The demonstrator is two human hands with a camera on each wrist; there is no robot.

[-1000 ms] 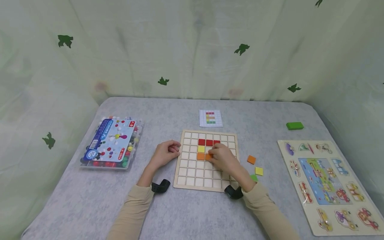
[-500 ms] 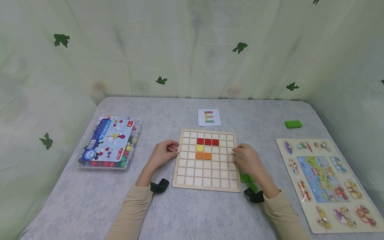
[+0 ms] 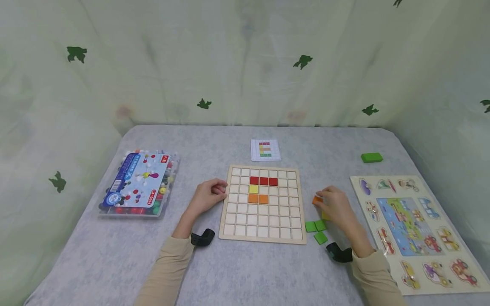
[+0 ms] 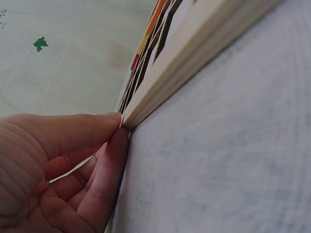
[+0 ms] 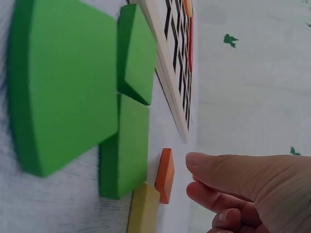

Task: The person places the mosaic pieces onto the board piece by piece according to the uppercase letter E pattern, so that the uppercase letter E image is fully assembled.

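A wooden grid board (image 3: pixel 302 229) lies in the middle of the table. Red tiles (image 3: pixel 263 181), a yellow tile (image 3: pixel 253 189) and two orange tiles (image 3: pixel 258 198) sit in its cells. My left hand (image 3: pixel 206 197) pinches the board's left edge between thumb and finger, as the left wrist view shows. To the right of the board, my right hand (image 3: pixel 337 207) hovers by a loose orange tile (image 5: pixel 165 175). Its thumb and forefinger are slightly parted, with a gap to the tile. A second yellow tile (image 5: pixel 144 211) is partly covered by that hand. Three green tiles (image 3: pixel 311 226) lie nearby.
Behind the board lies a pattern card (image 3: pixel 266 150). A clear box of coloured balls (image 3: pixel 139 180) stands on the left. On the right are a picture puzzle board (image 3: pixel 360 191) and a green block (image 3: pixel 371 157). A pale curtain (image 3: pixel 245 63) hangs behind the table.
My right hand has left the second orange tile on the board and moved right to the loose orange tile. The left hand has stayed at the board's edge.
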